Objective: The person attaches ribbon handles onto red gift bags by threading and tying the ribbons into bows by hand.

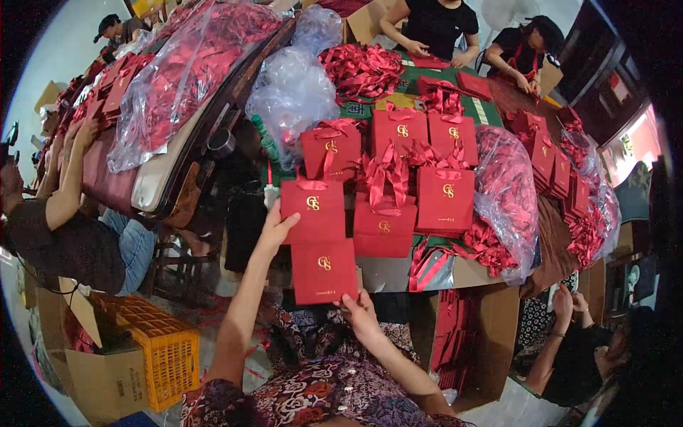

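My left hand (272,229) grips the left edge of a red paper gift bag (313,222) with a ribbon handle and gold emblem, its thumb on the front. Just below and nearer to me is a second red gift bag (321,274), without visible ribbon. My right hand (361,318) pinches the lower right corner of that bag, fingers partly hidden beneath it. The two bags meet or overlap at the upper one's lower edge; which lies on top is hard to tell. Right beside them stands a stack of ribboned red bags (384,235).
More bag stacks (447,199) cover the table, beside a clear plastic sack of red ribbons (506,192). A loose ribbon pile (361,70) lies farther back. A yellow crate (171,356) and a cardboard box (491,356) flank me below. Several people work around the tables.
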`<action>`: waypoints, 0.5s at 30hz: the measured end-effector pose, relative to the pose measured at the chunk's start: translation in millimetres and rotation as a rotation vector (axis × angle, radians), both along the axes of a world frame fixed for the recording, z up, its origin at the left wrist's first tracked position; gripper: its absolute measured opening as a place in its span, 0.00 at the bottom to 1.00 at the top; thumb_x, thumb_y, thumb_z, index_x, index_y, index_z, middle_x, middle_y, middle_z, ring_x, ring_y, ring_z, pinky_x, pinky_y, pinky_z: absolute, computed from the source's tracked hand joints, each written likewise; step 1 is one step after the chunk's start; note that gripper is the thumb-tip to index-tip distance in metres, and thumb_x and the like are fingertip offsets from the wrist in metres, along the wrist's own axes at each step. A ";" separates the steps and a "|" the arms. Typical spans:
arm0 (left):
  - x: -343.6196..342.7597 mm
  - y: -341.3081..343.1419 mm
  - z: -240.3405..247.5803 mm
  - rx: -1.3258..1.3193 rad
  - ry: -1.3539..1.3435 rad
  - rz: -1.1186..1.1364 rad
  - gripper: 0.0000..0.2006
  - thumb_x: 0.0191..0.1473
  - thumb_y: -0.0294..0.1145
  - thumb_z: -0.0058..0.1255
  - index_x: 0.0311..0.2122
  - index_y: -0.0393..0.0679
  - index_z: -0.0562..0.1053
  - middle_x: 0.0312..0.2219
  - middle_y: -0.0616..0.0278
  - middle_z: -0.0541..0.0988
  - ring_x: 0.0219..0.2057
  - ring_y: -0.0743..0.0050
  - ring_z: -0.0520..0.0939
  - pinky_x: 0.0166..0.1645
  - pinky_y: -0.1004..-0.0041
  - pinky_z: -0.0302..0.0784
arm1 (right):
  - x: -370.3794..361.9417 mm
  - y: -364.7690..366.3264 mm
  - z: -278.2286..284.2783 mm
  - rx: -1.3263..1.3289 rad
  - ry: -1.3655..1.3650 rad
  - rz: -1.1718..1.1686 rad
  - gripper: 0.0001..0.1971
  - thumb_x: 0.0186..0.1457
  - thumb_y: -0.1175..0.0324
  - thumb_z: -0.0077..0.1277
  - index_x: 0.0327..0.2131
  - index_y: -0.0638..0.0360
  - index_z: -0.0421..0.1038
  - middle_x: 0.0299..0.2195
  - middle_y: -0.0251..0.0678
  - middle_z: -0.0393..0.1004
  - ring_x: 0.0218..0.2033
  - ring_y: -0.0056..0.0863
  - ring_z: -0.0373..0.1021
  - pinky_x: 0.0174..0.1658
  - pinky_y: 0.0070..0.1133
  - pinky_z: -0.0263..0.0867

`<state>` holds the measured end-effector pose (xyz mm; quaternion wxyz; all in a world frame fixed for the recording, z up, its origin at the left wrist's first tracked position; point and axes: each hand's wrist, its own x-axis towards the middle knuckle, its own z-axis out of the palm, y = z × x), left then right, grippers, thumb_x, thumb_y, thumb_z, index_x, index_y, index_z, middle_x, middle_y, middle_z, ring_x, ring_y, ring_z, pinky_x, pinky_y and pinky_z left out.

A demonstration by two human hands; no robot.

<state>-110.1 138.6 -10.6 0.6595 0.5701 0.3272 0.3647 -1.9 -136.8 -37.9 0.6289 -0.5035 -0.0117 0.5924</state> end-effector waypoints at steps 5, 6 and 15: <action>4.0 20.9 -58.2 0.185 0.255 0.019 0.29 0.53 0.23 0.57 0.59 0.37 0.59 0.49 0.54 0.73 0.53 0.67 0.73 0.58 0.67 0.68 | 6.2 -31.5 -7.1 0.005 -0.228 0.127 0.09 0.63 0.71 0.51 0.45 0.58 0.65 0.37 0.28 0.73 0.37 0.16 0.69 0.43 0.18 0.65; 4.1 21.2 -65.7 0.228 0.252 0.095 0.30 0.52 0.24 0.58 0.59 0.37 0.58 0.50 0.51 0.73 0.52 0.64 0.74 0.57 0.66 0.68 | 4.4 -33.2 -7.6 0.043 -0.262 0.130 0.09 0.63 0.67 0.51 0.44 0.54 0.64 0.36 0.26 0.74 0.35 0.17 0.70 0.38 0.20 0.69; 31.5 -16.5 -40.5 0.690 0.699 0.300 0.37 0.46 0.22 0.58 0.59 0.26 0.54 0.54 0.33 0.59 0.56 0.32 0.62 0.61 0.54 0.62 | 7.6 -36.0 0.1 -0.031 -0.117 0.045 0.11 0.61 0.67 0.54 0.44 0.54 0.65 0.36 0.25 0.73 0.37 0.15 0.68 0.41 0.18 0.65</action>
